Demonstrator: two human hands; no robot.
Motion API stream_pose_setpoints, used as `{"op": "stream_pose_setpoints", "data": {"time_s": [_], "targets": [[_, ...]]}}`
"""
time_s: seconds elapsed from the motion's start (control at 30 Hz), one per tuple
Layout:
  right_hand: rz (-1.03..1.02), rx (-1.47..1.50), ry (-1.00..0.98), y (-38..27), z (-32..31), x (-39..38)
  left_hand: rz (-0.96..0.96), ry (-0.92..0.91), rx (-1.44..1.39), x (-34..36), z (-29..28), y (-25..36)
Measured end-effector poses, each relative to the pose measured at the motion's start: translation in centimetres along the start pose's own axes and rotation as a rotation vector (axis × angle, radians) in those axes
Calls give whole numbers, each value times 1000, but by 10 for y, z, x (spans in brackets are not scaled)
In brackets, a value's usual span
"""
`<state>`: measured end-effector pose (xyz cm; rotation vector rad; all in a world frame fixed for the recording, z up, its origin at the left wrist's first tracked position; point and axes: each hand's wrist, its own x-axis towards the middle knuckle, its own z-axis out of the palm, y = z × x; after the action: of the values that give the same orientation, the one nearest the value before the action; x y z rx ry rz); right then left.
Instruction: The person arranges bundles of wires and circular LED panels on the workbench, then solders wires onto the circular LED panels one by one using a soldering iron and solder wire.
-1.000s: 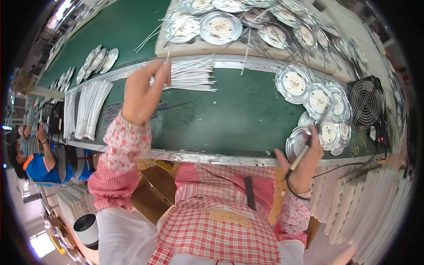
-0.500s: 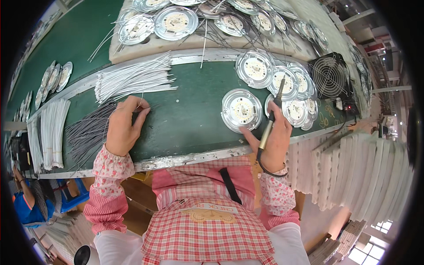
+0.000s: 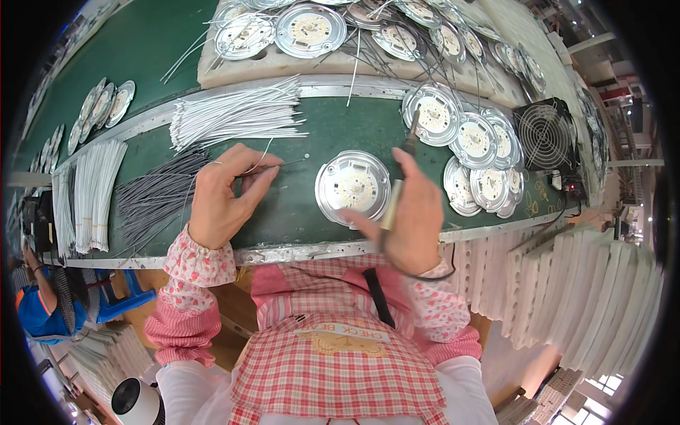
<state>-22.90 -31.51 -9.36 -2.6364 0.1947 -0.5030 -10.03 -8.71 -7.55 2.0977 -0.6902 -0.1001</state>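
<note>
My left hand (image 3: pixel 230 191) is closed in a pinch on thin wires; a grey end (image 3: pixel 292 162) sticks out to the right of the fingertips, and a pale end rises above them. My right hand (image 3: pixel 413 219), slightly blurred, grips a soldering iron (image 3: pixel 394 200) with its tip pointing up and away. Its thumb lies at the near edge of a round silver LED plate (image 3: pixel 352 170), which rests flat on the green bench between my hands. Beside my left hand lie a bundle of grey wires (image 3: pixel 157 193) and a pile of white wires (image 3: pixel 237 113).
More LED plates (image 3: pixel 473 142) overlap at the right, near a black fan with a wire guard (image 3: pixel 545 133). Behind, a pale foam slab (image 3: pixel 283 69) carries plates with wires. White wire bundles (image 3: pixel 92 191) stand at far left. A metal edge (image 3: pixel 312 253) runs along the bench front.
The LED plate has slid left, away from the other plates, with my right hand and the iron. My left hand has turned slightly, and the wire ends now stick out toward the plate.
</note>
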Motion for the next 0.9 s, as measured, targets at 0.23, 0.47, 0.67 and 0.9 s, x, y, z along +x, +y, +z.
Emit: {"op": "stream_pose_setpoints", "data": {"time_s": [0.23, 0.47, 0.67, 0.9], "targets": [[-61, 339, -2, -5, 19, 6, 60, 82, -67, -2, 4, 16], [234, 1535, -186, -1, 3, -1, 65, -57, -353, -1, 40, 47], [295, 1555, -100, -4, -1, 2, 12, -68, -345, 3, 46, 54], [304, 1518, -103, -6, -1, 1, -41, -42, -359, 3, 51, 58]]}}
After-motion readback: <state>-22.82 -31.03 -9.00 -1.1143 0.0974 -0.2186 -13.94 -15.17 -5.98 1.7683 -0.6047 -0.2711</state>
